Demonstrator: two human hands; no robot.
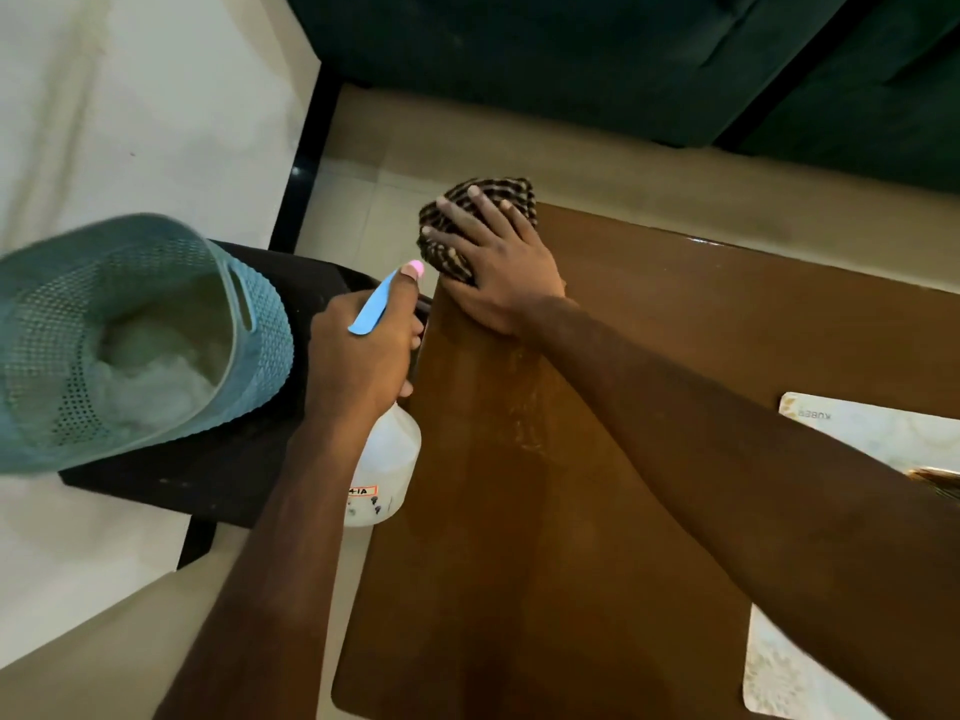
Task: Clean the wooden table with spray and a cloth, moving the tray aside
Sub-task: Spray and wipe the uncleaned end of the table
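My right hand (498, 262) lies flat with spread fingers on a brown-and-cream striped cloth (441, 241), pressing it onto the far left corner of the wooden table (649, 314). A wet streak (524, 402) shines on the wood just behind that hand. My left hand (363, 350) grips a white spray bottle (387, 465) with a blue trigger and pink nozzle (374, 304), held off the table's left edge. A pale patterned tray (878, 433) shows at the right edge, partly behind my right arm.
A teal perforated basket (171, 262) holding something white sits on a dark stool (218, 480) left of the table. A dark green sofa (571, 54) stands beyond the table. A second pale mat or tray (779, 678) lies at the near right. The floor is light tile.
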